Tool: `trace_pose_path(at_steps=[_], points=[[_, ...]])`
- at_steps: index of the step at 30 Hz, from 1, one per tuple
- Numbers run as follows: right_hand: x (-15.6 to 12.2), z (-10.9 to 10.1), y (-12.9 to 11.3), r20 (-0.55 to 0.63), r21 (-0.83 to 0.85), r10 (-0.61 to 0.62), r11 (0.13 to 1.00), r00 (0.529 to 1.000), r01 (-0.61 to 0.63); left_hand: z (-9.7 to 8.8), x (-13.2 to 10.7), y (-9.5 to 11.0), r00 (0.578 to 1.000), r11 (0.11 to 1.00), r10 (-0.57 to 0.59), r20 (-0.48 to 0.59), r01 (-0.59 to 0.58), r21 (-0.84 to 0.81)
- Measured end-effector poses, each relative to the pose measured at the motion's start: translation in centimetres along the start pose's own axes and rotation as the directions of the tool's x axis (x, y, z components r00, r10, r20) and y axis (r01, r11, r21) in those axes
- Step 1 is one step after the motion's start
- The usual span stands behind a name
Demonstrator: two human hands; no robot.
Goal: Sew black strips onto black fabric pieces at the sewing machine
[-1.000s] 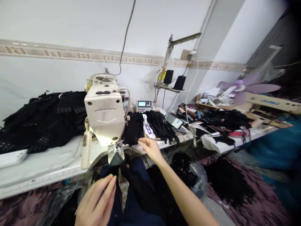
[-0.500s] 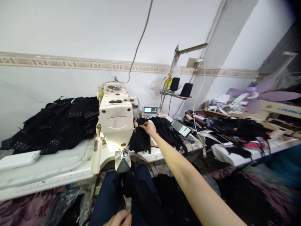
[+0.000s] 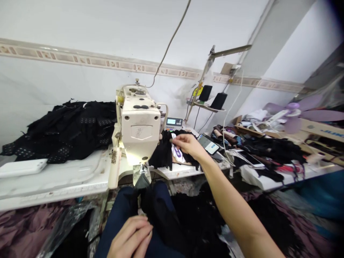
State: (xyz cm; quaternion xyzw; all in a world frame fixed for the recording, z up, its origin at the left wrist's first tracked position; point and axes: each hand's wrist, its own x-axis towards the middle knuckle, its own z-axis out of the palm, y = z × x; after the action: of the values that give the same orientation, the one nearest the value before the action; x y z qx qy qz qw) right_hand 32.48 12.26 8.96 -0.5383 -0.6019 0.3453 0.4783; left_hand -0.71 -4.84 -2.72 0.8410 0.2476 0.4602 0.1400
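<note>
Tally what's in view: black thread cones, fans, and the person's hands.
Black thread cones: 2
Purple fan: 1
Hands: 2 (left hand, right hand)
Total: 5

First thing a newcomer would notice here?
The cream industrial sewing machine dominates the middle, lit at the needle, with a heap of dotted black fabric on the table to its left. To its right, the right hand is at black fabric strips beside a white-and-purple label. The left hand is low, at black cloth on the lap.
</note>
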Motion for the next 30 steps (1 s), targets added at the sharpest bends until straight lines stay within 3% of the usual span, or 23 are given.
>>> trace_pose_path(at_steps=[1,2,4,5,7,9,10,11,13,15,17,19,22,24,27,30], points=[[-2.2,0.0,-0.7,0.174,-0.072,0.009,0.997,0.985,0.003,0.3,0.5,0.6,0.998,0.997,-0.065,0.009,0.065,-0.048],[-4.4,0.4,-1.4,0.363,-0.139,0.035,0.99,0.931,0.017,0.7,0.9,1.2,0.989,0.985,-0.145,0.024,0.146,-0.095],[-8.4,1.7,-2.4,0.631,-0.18,0.085,0.983,0.771,0.04,2.0,1.6,2.4,0.939,0.91,-0.334,0.088,0.345,-0.229],[-10.1,2.6,-2.8,0.728,-0.18,0.089,0.982,0.68,0.065,2.7,2.0,3.0,0.893,0.833,-0.422,0.153,0.449,-0.324],[-12.6,4.1,-2.9,0.835,-0.139,0.051,0.983,0.547,0.12,4.1,2.5,3.9,0.759,0.561,-0.525,0.384,0.648,-0.515],[-13.8,4.8,-2.4,0.872,-0.084,0.001,0.986,0.49,0.147,5.0,2.5,4.3,0.604,0.266,-0.516,0.607,0.787,-0.557],[-14.0,4.8,-1.9,0.88,-0.063,-0.009,0.989,0.476,0.135,5.3,2.3,4.3,0.542,0.178,-0.511,0.667,0.826,-0.534],[-13.9,4.5,-1.4,0.885,-0.053,-0.004,0.993,0.466,0.108,5.4,1.8,4.3,0.497,0.141,-0.528,0.689,0.851,-0.506],[-13.3,3.6,-0.2,0.883,-0.067,0.044,0.997,0.468,0.033,5.2,0.5,4.0,0.467,0.187,-0.602,0.647,0.871,-0.455],[-12.7,2.7,0.8,0.842,-0.104,0.113,0.993,0.528,-0.046,4.6,-0.9,3.9,0.508,0.322,-0.658,0.556,0.857,-0.402],[-12.3,2.3,1.4,0.742,-0.104,0.163,0.986,0.65,-0.128,3.9,-1.8,3.8,0.59,0.481,-0.655,0.473,0.808,-0.341],[-12.3,2.7,1.6,0.625,-0.035,0.184,0.978,0.758,-0.208,3.1,-2.0,3.8,0.71,0.651,-0.584,0.393,0.699,-0.296],[-12.9,4.1,1.5,0.479,0.082,0.183,0.964,0.859,-0.251,1.9,-1.0,3.7,0.881,0.867,-0.362,0.306,0.438,-0.236],[-13.5,4.9,1.4,0.443,0.117,0.177,0.96,0.879,-0.253,0.9,0.2,3.2,0.941,0.946,-0.233,0.247,0.278,-0.165],[-14.5,6.0,1.3,0.531,0.134,0.193,0.942,0.825,-0.307,-0.2,2.1,2.2,0.99,0.985,-0.137,0.04,0.132,0.108],[-15.5,7.5,1.4,0.641,0.126,0.203,0.924,0.74,-0.362,-0.3,3.8,1.0,0.995,0.865,-0.048,-0.084,0.084,0.495]])
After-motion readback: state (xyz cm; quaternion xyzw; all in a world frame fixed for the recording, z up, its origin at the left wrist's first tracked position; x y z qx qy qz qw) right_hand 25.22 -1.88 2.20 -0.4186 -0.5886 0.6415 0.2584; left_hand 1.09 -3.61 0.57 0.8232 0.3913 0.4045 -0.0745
